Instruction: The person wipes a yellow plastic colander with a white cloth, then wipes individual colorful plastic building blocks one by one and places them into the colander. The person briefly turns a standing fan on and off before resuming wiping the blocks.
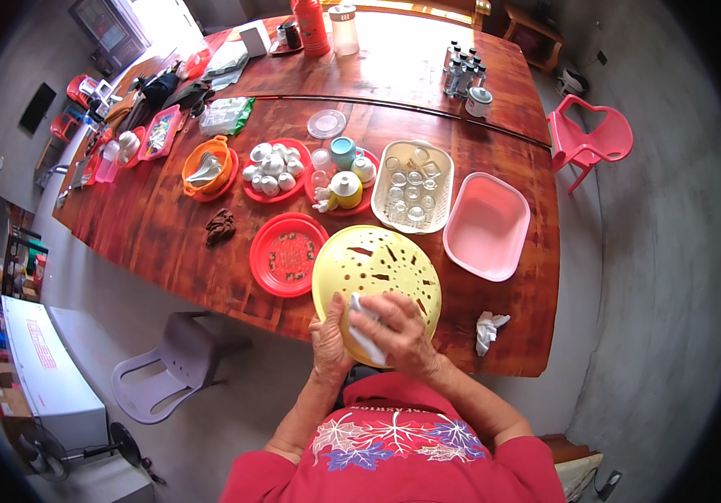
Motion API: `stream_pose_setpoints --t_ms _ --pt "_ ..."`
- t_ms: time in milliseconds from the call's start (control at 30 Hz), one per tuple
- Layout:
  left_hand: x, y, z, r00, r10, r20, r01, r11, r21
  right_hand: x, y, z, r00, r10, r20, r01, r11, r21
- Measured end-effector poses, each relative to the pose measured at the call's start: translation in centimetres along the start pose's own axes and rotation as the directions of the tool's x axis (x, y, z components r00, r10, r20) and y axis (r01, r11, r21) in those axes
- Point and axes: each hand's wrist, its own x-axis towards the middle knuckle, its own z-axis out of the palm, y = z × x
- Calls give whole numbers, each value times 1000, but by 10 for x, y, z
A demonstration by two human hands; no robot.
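Note:
A round yellow plastic colander [381,260] with holes and slots is tilted toward me at the table's near edge. My left hand [332,342] grips its lower left rim, thumb on the near face. My right hand [400,329] is closed on a white cloth or tissue [366,339] and presses it against the colander's lower part. Some of the right fingers are hidden behind the cloth. Left of the colander lies a red round tray [289,256] with a pattern. A crumpled white tissue [489,332] rests to the right.
Behind the colander stand a white basket of small glasses [413,186] and a pink basin [488,226]. Red trays hold white cups [273,170] and a yellow teapot [345,191]. An orange basket [208,171] and brown cloth [220,227] sit farther left. A grey chair [177,365] stands by the table.

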Motion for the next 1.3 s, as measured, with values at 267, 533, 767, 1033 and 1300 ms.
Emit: stream_pose_setpoints --t_ms 267,533,767,1033,1300 --pt "-27 8 9 994 -82 75 49 932 360 49 76 3 936 353 6 -346 914 213" --pt "-17 9 -10 999 19 39 -31 937 347 57 30 39 980 192 60 -187 979 -81" --pt "10 21 -42 997 -17 -77 20 999 40 -2 -20 55 992 -76 103 90 987 -136" --pt "24 42 -68 989 -146 29 149 960 -239 -42 -6 38 964 177 -198 -190 980 -52" --pt "7 53 -67 973 -177 146 208 951 -228 -45 68 41 729 570 -379 -549 818 174"
